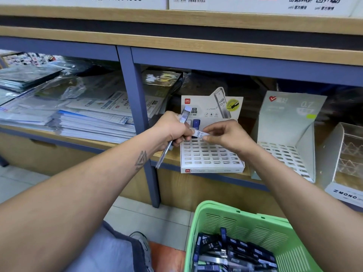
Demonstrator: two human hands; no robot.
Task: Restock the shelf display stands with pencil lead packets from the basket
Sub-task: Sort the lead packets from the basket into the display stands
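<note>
My left hand (170, 132) grips a bundle of long pencil lead packets (183, 116) upright in front of the shelf. My right hand (227, 136) pinches one packet marked HB 0.5 (198, 134) by its end, lying sideways between both hands above the white slotted display stand (212, 156). One blue packet (196, 124) stands in the stand's back row. A second white display stand marked 0.7 (284, 138) sits to the right with bare slots. The green basket (212, 218) at bottom right holds several dark lead packets (235, 252).
Stacks of plastic-wrapped paper goods (78, 114) fill the left shelf bay behind a blue post (137, 107). A clear acrylic box on a MONO carton (347, 173) stands at the far right. My knee and shoe (141, 242) are on the tiled floor beside the basket.
</note>
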